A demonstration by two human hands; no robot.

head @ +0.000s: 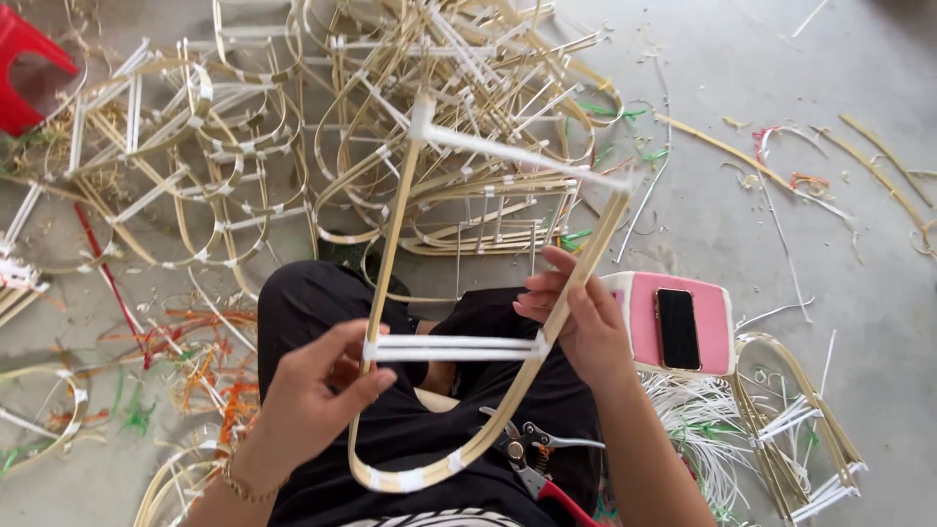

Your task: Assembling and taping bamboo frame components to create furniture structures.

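I hold a U-shaped bent bamboo frame (395,234) over my lap, its curved end toward me. My left hand (312,395) pinches the left arm where a white crossbar (454,348) is taped on. My right hand (576,317) grips the right arm at the crossbar's other end. A second white crossbar (517,151) spans the far open end. Red-handled pliers (532,468) lie on my black trousers, below the frame.
A big heap of finished bamboo frames (293,127) covers the concrete floor ahead. A pink stool with a phone (678,327) stands at my right, with white strips (698,420) and more frames (795,420) beside it. A red stool (24,73) sits far left. Coloured scraps litter the left floor.
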